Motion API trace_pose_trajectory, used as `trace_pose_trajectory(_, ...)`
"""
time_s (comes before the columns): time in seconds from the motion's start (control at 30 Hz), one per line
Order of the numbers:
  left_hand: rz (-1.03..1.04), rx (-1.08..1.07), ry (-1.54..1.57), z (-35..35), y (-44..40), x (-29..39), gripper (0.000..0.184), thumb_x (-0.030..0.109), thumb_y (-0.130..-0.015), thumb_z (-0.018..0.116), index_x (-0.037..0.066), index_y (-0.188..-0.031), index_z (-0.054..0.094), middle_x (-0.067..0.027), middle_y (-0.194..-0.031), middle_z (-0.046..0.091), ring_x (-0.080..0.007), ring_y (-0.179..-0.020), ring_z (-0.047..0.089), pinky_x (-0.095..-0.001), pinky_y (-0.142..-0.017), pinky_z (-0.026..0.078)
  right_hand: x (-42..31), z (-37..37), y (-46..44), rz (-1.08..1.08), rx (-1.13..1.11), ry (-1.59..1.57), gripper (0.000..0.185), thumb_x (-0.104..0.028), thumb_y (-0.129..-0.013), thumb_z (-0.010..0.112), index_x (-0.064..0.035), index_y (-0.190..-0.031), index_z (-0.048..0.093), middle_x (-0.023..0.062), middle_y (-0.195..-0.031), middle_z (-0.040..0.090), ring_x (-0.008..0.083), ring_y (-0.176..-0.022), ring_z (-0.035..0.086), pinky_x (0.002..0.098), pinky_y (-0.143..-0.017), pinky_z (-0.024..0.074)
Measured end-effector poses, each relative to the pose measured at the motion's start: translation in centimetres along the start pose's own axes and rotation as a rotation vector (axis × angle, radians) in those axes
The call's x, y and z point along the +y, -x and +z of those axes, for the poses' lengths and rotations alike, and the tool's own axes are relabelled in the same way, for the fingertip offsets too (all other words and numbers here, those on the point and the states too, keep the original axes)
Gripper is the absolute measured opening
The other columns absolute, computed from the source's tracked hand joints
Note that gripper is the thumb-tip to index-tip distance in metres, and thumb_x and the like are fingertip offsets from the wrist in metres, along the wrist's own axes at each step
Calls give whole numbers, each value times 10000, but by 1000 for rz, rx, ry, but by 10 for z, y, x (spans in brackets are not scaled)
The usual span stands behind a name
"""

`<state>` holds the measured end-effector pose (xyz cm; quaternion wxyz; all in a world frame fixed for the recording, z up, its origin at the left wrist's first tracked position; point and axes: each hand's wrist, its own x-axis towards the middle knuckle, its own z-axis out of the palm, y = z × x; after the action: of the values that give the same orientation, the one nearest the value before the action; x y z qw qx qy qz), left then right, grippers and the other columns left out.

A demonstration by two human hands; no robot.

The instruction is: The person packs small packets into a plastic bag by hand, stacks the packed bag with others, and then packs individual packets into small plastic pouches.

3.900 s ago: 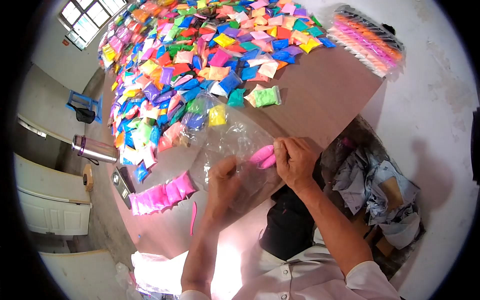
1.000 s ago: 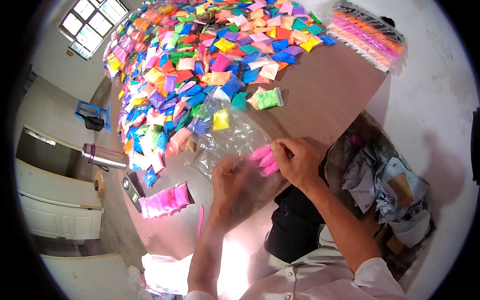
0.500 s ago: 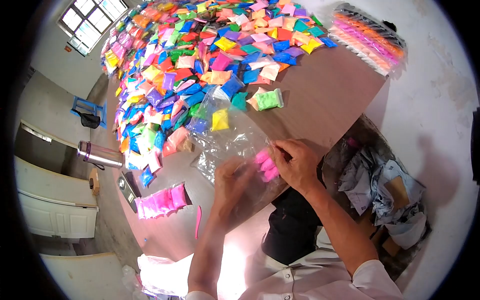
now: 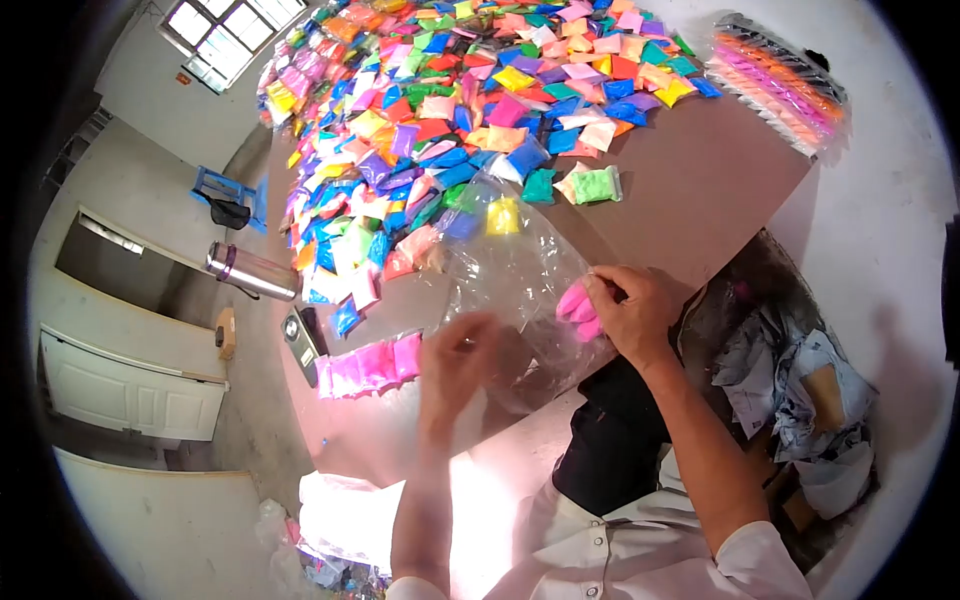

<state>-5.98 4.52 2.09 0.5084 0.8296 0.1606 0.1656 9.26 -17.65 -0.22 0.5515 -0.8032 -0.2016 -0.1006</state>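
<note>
My right hand (image 4: 632, 305) pinches the edge of a large clear plastic bag (image 4: 510, 290) near the table's front edge. Pink pieces (image 4: 580, 310) show beside its fingertips, and a yellow packet (image 4: 503, 216) shows at the far end of the bag. My left hand (image 4: 460, 355) is at the bag's left side, its fingers curled and smeared by motion; whether it holds anything is not clear. A row of pink packets (image 4: 370, 367) lies on the table left of this hand.
Many coloured packets (image 4: 430, 130) cover the table's far left. A metal flask (image 4: 252, 272) and a black device (image 4: 302, 342) stand at the left. Striped bagged goods (image 4: 775, 85) lie far right. Crumpled wrappings (image 4: 800, 390) fill a box at the right.
The camera view has shifted, so things appear farther right. My left hand has moved a little toward the pink packet row, and the pink strip beside it no longer shows. My right hand keeps its grip.
</note>
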Motion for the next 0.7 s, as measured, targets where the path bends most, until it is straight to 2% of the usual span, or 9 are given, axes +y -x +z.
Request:
trace_pose_trajectory(0.07, 8, 120, -357, -61, 4, -3, 200, 65, -978, 725, 10, -1165, 771, -61, -930, 783, -108, -773, 709, -294, -703, 574, -2, 2, 2, 2, 44, 21, 154, -221, -908, 774, -76, -955, 799, 87, -851, 760, 292, -792, 715, 406, -735, 558)
trace_pose_trajectory(0.13, -56, 126, -632, -89, 6, 3, 247, 109, -938, 701, 24, -1158, 774, -172, -1066, 796, -292, -876, 772, -376, -802, 593, 2, 3, 2, -3, 48, 15, 156, -225, -904, 776, -79, -955, 799, 87, -849, 758, 293, -795, 716, 409, -737, 559)
trace_pose_trajectory(0.17, -183, 47, -669, -97, 5, 9, 329, 85, -883, 685, 38, -1199, 762, -192, -1185, 772, -343, -990, 761, -418, -894, 587, 4, 5, 2, -7, 50, 12, 159, -230, -899, 778, -83, -955, 800, 87, -847, 756, 294, -797, 716, 412, -740, 559)
trace_pose_trajectory(0.2, -184, 49, -671, -99, 4, 8, 329, 85, -883, 685, 38, -1199, 762, -192, -1185, 772, -343, -990, 761, -418, -894, 587, 5, 5, 2, -7, 49, 10, 159, -230, -899, 778, -83, -955, 800, 87, -847, 756, 294, -797, 716, 412, -740, 559)
trace_pose_trajectory(0.27, -85, -68, -783, -101, -1, 3, 386, 98, -860, 676, 44, -1236, 742, -200, -1258, 744, -380, -1107, 728, -444, -957, 568, 5, 5, 2, -22, 63, 29, 156, -231, -892, 778, -88, -950, 799, 89, -858, 759, 301, -802, 715, 418, -741, 560)
trace_pose_trajectory(0.4, -171, -205, -841, -104, -15, 8, 420, 104, -839, 691, 49, -1254, 730, -206, -1299, 723, -410, -1192, 688, -460, -1006, 549, 3, 2, 2, -4, 62, 33, 151, -231, -886, 780, -95, -948, 800, 92, -871, 762, 312, -817, 718, 425, -747, 562)
trace_pose_trajectory(0.5, -98, -147, -739, -116, -15, -8, 411, 73, -827, 716, 46, -1237, 733, -202, -1192, 743, -400, -1122, 711, -451, -961, 565, 4, 4, 1, -41, 94, 44, 150, -234, -885, 780, -99, -946, 801, 97, -881, 765, 321, -830, 721, 430, -755, 566)
trace_pose_trajectory(0.57, -24, -123, -657, -120, -13, -3, 381, 44, -823, 750, 19, -1203, 742, -185, -1065, 737, -355, -1010, 733, -421, -886, 583, 5, 4, 2, -35, 92, 40, 153, -239, -882, 782, -100, -944, 800, 99, -890, 766, 326, -841, 723, 430, -764, 568)
trace_pose_trajectory(0.7, -31, -138, -641, -120, -4, 34, 332, 41, -827, 774, -17, -1153, 748, -159, -961, 711, -298, -916, 730, -390, -799, 585, 7, 5, 1, -21, 69, 2, 154, -244, -883, 783, -101, -937, 798, 98, -888, 764, 325, -835, 721, 427, -763, 568)
